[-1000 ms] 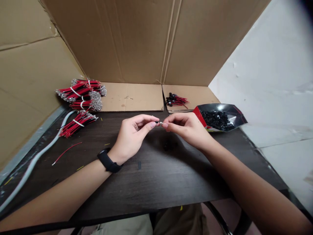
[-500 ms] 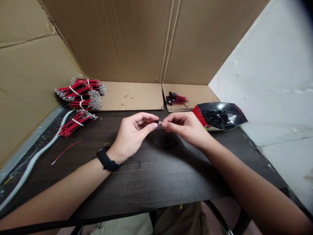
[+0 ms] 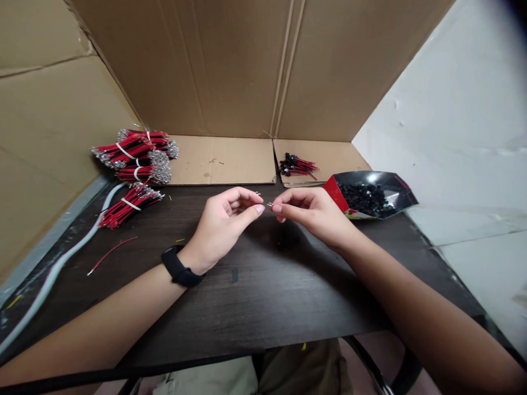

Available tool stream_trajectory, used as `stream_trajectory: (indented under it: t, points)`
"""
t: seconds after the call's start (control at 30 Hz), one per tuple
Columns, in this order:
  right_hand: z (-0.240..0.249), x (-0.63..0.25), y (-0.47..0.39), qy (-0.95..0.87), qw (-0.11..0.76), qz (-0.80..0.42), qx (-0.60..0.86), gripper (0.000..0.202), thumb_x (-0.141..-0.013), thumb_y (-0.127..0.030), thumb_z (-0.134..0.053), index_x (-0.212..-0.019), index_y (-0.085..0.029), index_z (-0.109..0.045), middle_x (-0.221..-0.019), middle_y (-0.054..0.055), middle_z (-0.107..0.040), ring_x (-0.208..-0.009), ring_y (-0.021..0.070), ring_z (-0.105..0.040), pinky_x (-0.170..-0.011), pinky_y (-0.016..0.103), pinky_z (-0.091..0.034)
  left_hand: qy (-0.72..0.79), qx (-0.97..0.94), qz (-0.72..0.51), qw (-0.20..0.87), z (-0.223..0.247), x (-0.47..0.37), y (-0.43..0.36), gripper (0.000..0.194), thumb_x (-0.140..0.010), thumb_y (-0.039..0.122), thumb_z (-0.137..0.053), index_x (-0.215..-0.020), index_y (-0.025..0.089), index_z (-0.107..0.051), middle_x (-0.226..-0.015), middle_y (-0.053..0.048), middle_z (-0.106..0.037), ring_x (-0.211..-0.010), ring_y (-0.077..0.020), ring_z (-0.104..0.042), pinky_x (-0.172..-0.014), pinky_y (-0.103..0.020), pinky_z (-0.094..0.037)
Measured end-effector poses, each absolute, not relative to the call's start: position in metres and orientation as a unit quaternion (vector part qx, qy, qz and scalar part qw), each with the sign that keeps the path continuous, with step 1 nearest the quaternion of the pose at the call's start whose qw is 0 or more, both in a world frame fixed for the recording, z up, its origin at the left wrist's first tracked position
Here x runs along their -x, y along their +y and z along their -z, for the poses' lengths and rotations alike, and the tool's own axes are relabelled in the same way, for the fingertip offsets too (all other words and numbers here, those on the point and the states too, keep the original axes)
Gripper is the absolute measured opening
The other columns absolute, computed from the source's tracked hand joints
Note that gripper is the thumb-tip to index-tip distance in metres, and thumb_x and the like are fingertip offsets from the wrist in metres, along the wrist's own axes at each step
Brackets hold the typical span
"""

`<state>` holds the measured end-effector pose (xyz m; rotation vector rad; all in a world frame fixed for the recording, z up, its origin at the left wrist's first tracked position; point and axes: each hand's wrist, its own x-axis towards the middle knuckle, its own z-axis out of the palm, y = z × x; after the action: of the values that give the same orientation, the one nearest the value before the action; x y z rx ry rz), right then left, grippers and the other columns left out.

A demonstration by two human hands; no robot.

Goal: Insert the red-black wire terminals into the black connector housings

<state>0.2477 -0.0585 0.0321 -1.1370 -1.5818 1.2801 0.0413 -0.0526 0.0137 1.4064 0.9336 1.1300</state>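
Observation:
My left hand (image 3: 230,225), with a black band on its wrist, is closed in a loose pinch. Small metal tips (image 3: 258,193) show just beyond its index finger; whatever its fingers hold is mostly hidden. Facing it across a narrow gap, my right hand (image 3: 308,211) pinches a wire by its end, and the wire's shiny metal terminal (image 3: 269,204) points left toward the other fingertips. Most of that wire is covered by the right fingers. Both hands are raised over the dark table (image 3: 263,307).
Banded bundles of red and black wires (image 3: 140,156) lie at the back left, with one loose red wire (image 3: 111,255) nearer. Behind my right hand is a pile of wires with black connectors (image 3: 297,166). An open box (image 3: 401,192) of small black parts stands right. Cardboard walls (image 3: 222,66) enclose the back.
A small black piece between the left fingertips is no longer visible. The fingertips of both hands have drawn slightly apart, and metal tips now show beyond the left index finger.

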Motion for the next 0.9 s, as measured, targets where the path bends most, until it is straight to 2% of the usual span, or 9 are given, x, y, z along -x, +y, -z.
stream_trajectory:
  t: [0.17,0.57,0.9]
  points:
    - [-0.0301,-0.2470,-0.0577,-0.625,0.392,-0.506,0.447,0.013,-0.085,-0.029,-0.077,-0.086,-0.016,-0.077,-0.076,0.002,-0.072,-0.074,0.0145,-0.063,-0.073,0.029,-0.048,0.376,-0.608,-0.466,0.522,-0.0141,-0.0402,-0.0530,0.017,-0.087,0.024,-0.081,-0.100,0.015,-0.077,-0.097,-0.005,-0.077,-0.090,-0.0156,-0.070,-0.087,-0.028,-0.055]
    - [-0.0291,-0.2453,-0.0574,-0.627,0.392,-0.489,0.462,0.014,-0.084,-0.029,-0.078,-0.085,-0.015,-0.077,-0.075,0.002,-0.073,-0.071,0.0139,-0.065,-0.071,0.028,-0.050,0.382,-0.626,-0.452,0.507,-0.0130,-0.0419,-0.0541,0.010,-0.089,0.025,-0.078,-0.093,0.016,-0.080,-0.093,-0.004,-0.080,-0.087,-0.0166,-0.072,-0.085,-0.029,-0.056]
    - [-0.0299,-0.2452,-0.0587,-0.664,0.374,-0.442,0.473,0.015,-0.085,-0.031,-0.079,-0.085,-0.016,-0.080,-0.078,0.003,-0.076,-0.073,0.0153,-0.066,-0.070,0.028,-0.049,0.401,-0.647,-0.446,0.471,-0.0154,-0.0419,-0.0546,0.014,-0.089,0.029,-0.078,-0.092,0.016,-0.081,-0.093,-0.006,-0.081,-0.088,-0.0189,-0.073,-0.083,-0.030,-0.057]
